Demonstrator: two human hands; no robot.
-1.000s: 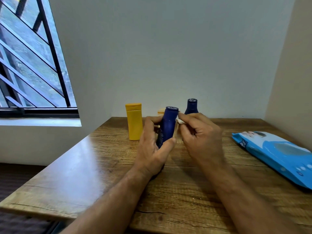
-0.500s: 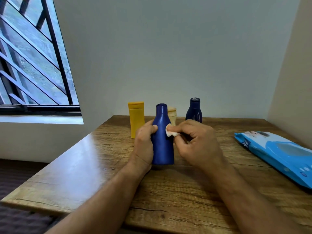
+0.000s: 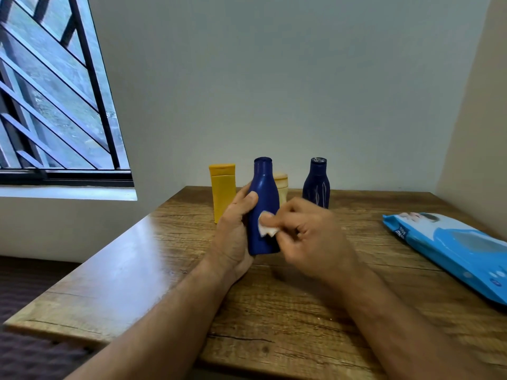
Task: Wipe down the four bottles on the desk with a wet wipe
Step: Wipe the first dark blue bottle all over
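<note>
Daylight from window [image 3: 55, 86]; desk [image 3: 131, 259] glare; right hand [image 3: 310, 237] blurred.

At the desk's [image 3: 142, 270] far edge a yellow bottle [image 3: 222, 192], a tan bottle [image 3: 281, 187] and a dark bottle [image 3: 316, 183] stand against the wall, with narrow gaps between them. A wipes pack [image 3: 450, 250] covers the right side. The left and near parts lie open.

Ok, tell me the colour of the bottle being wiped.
Blue bottle, seen in the head view.
</note>
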